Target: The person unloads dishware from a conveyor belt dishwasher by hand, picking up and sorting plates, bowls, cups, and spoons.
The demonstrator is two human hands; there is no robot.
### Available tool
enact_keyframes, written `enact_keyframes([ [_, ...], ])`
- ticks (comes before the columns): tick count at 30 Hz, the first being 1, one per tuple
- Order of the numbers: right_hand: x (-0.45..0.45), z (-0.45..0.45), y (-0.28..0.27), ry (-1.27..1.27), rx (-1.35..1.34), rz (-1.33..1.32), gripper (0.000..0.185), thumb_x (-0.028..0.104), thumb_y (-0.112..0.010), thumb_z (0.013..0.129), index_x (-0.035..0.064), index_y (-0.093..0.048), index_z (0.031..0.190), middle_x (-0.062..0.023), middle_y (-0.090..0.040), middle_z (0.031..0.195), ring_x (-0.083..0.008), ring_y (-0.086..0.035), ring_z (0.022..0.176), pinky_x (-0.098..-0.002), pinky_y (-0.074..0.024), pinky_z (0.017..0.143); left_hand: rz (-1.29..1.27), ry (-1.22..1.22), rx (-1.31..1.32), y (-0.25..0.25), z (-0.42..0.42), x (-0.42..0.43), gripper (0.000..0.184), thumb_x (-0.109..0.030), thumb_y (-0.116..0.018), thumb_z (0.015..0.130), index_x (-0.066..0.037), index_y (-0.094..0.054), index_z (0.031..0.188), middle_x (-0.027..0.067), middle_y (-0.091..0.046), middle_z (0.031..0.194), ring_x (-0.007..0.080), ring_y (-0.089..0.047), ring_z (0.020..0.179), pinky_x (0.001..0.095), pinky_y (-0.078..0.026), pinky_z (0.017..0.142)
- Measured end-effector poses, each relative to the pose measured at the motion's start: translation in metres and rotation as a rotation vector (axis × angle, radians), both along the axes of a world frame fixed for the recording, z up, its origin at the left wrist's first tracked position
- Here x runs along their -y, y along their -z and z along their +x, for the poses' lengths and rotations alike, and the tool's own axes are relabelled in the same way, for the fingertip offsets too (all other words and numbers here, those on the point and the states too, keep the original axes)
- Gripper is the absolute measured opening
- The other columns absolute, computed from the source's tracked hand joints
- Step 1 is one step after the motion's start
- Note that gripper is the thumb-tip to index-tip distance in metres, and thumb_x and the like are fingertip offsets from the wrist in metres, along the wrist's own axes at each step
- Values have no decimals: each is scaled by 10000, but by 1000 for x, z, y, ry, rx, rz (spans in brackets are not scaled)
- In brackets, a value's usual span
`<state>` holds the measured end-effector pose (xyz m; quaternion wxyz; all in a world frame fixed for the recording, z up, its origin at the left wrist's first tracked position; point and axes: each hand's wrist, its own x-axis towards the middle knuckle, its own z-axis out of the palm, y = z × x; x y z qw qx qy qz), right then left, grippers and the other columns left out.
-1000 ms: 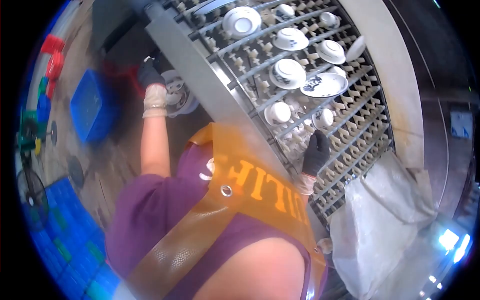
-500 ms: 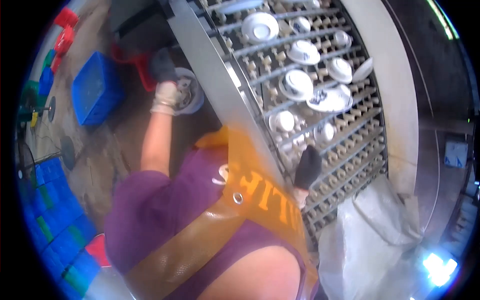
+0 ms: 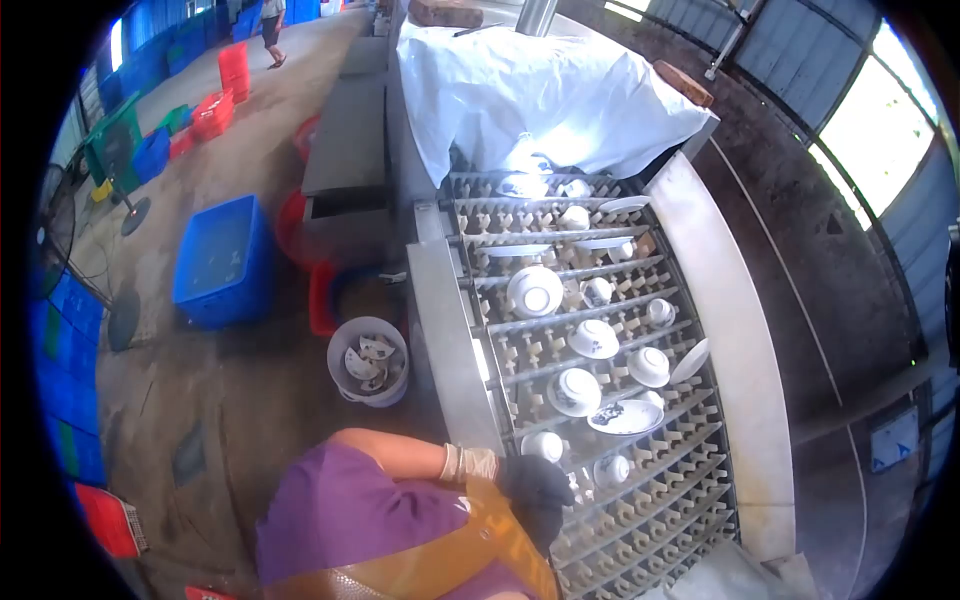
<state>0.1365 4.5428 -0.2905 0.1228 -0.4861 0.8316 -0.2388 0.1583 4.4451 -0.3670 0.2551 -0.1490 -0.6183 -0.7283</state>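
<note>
My left hand (image 3: pixel 537 492), in a dark glove over a pale one, is at the near left edge of a peg conveyor (image 3: pixel 640 540). An upturned white cup (image 3: pixel 542 446) stands just beyond it, and another small cup (image 3: pixel 610 470) sits to its right. How the fingers are set is hard to make out. My right hand does not show. Farther along the belt lie upturned white bowls (image 3: pixel 574 392), a patterned oval dish (image 3: pixel 625 417) and several more cups and plates.
A white bucket (image 3: pixel 385 398) of broken crockery pieces stands on the floor left of the conveyor's metal edge (image 3: pixel 450 340). Beyond it is a blue tub (image 3: pixel 222 255). White sheeting (image 3: pixel 560 90) drapes the conveyor's far end. A person (image 3: pixel 272 28) walks in the distance.
My left hand has moved from over the bucket to the conveyor's edge. My right hand has gone out of sight. The view has swung up, showing the far end of the belt.
</note>
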Motion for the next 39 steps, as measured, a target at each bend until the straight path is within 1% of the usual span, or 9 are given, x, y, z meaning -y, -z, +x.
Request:
enact_keyframes([
  [1,-2,-2,2,21,44,-64,70,53,-576,793,113,-611,785,-130,-615,810,-344,-575,763,-402,-454,664,140,78,16,4,1,-2,145,-30,-551,840,-12,-675,913,135,-664,923,227,-636,876,319,-511,773],
  [3,-2,-5,6,53,113,-147,70,52,-576,793,112,-611,787,-130,-615,812,-343,-575,765,-402,-454,666,-466,-53,164,-50,12,10,160,-117,-575,854,-34,-676,945,130,-660,959,236,-630,900,337,-492,819],
  [6,-5,-10,12,89,177,-214,70,50,-575,792,110,-611,790,-130,-615,816,-342,-575,769,-401,-454,670,-647,-4,181,-66,11,11,132,-124,-565,856,-42,-658,900,119,-638,902,226,-602,839,335,-463,765],
  [13,-17,-15,19,115,271,-278,71,46,-573,791,106,-611,798,-131,-615,825,-339,-575,779,-399,-454,678,-647,26,162,-65,9,-1,127,-139,-540,859,-61,-616,794,93,-586,768,202,-537,696,329,-397,638],
  [24,-35,-18,26,136,338,-335,75,40,-570,789,99,-611,810,-132,-615,839,-334,-576,794,-396,-455,691,-638,-2,100,-56,5,-25,253,-163,-500,864,-91,-550,627,51,-506,557,165,-435,472,319,-293,439],
  [28,-42,-17,28,145,355,-356,77,37,-569,788,97,-611,815,-132,-615,844,-333,-576,800,-395,-455,696,-588,-60,-56,-44,-5,-38,310,-171,-486,866,-102,-527,566,36,-477,481,151,-398,390,315,-256,367],
  [32,-48,-17,30,152,371,-371,80,35,-568,787,94,-611,819,-132,-615,849,-331,-576,805,-394,-455,701,-447,-263,-424,-35,-30,-55,369,-180,-472,868,-113,-503,506,21,-447,404,138,-360,308,312,-218,295],
  [34,-52,-17,31,149,377,-379,81,34,-567,787,93,-610,821,-133,-615,852,-330,-576,808,-393,-455,704,-408,-357,-507,-37,-32,-59,369,-138,-436,865,-105,-491,502,20,-409,371,136,-303,271,319,-162,274],
  [39,-63,-16,34,159,397,-399,85,31,-566,786,90,-610,827,-133,-615,858,-328,-576,815,-392,-455,710,-604,-32,4,-51,1,-51,128,-149,-520,862,-84,-560,759,69,-513,670,198,-438,598,339,-306,528],
])
